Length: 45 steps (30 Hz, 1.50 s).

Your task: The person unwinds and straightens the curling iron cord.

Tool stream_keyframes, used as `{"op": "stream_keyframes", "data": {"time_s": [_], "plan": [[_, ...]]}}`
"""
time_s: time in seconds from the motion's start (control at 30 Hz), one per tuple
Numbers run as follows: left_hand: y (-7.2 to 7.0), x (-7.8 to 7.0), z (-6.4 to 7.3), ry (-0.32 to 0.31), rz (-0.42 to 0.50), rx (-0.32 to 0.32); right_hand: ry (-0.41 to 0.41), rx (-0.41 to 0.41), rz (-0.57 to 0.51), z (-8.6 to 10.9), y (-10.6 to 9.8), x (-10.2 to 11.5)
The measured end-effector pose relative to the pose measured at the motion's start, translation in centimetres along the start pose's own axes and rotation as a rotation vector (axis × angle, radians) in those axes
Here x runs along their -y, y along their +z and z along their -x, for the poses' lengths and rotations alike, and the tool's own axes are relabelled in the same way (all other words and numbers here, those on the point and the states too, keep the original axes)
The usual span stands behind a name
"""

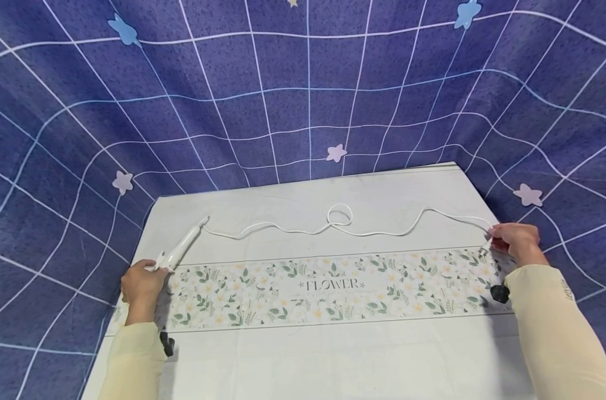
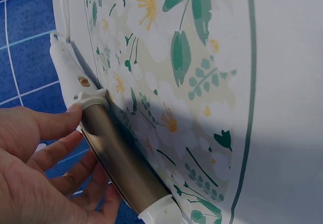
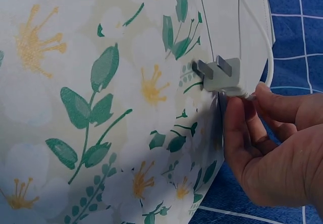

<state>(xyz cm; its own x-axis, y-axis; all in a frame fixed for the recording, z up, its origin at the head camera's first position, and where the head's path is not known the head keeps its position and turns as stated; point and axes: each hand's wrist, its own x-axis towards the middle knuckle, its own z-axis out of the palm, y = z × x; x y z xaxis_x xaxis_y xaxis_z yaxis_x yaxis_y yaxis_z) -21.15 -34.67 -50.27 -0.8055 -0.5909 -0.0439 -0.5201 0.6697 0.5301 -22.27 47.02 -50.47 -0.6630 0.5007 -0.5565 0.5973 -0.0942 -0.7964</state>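
Note:
A curling iron (image 1: pixel 184 248) with a white handle lies slanted at the left of the table. Its gold barrel (image 2: pixel 123 156) shows in the left wrist view. My left hand (image 1: pixel 143 284) holds it where handle and barrel meet, thumb at the white collar (image 2: pixel 93 99), fingers along the barrel's underside. A thin white cord (image 1: pixel 293 231) runs from the handle across the table, with one loop midway. At the right end, my right hand (image 1: pixel 519 241) pinches the cord just behind a white two-pin plug (image 3: pixel 222 77). The plug's flat metal prongs point away from the fingers.
The table (image 1: pixel 332 361) wears a white cover with a floral band (image 1: pixel 283 316) printed "FLOWER". Blue grid-patterned cloth (image 1: pixel 283 116) with star shapes hangs around the back and both sides, close to the table edges and both hands.

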Motion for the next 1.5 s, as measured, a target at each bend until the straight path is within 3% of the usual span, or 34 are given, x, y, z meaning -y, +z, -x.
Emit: {"op": "stream_keyframes", "data": {"time_s": [0.23, 0.5, 0.6, 0.63, 0.83, 0.93, 1.03, 1.2, 1.27, 1.33, 1.5], "plan": [[0.0, 0.0, 0.0, -0.011, -0.003, 0.009, -0.01, -0.053, 0.044, 0.5, 0.5, -0.1], [-0.2, 0.0, 0.0, -0.002, -0.004, 0.022, -0.188, -0.236, 0.266, 1.6, 1.2, 0.6], [-0.1, 0.0, -0.2, -0.004, -0.003, 0.021, -0.259, -0.255, 0.307, 2.4, 1.9, 1.3], [-0.1, 0.0, -0.2, -0.006, -0.002, 0.021, -0.268, -0.245, 0.295, 3.2, 2.3, 1.7], [-0.2, -0.1, -0.2, -0.001, 0.002, 0.017, -0.302, -0.06, 0.029, 3.4, 4.2, 2.2], [-0.2, 0.0, -0.2, -0.002, 0.001, 0.017, -0.33, 0.016, -0.024, 3.2, 5.3, 1.8], [-0.1, 0.0, -0.1, -0.002, 0.0, 0.013, -0.346, 0.077, -0.058, 1.6, 6.2, 0.7], [-0.1, 0.0, 0.0, -0.003, 0.001, 0.009, -0.378, 0.171, -0.131, -3.3, 7.7, -2.0], [-0.1, 0.0, 0.0, -0.004, 0.0, 0.009, -0.387, 0.217, -0.136, -4.0, 8.3, -2.5], [0.0, -0.1, 0.0, -0.006, -0.001, 0.012, -0.353, 0.248, -0.145, -3.3, 8.9, -2.4], [0.1, -0.1, 0.0, -0.006, -0.005, 0.011, -0.31, 0.357, -0.163, 1.5, 10.2, -0.9]]}}
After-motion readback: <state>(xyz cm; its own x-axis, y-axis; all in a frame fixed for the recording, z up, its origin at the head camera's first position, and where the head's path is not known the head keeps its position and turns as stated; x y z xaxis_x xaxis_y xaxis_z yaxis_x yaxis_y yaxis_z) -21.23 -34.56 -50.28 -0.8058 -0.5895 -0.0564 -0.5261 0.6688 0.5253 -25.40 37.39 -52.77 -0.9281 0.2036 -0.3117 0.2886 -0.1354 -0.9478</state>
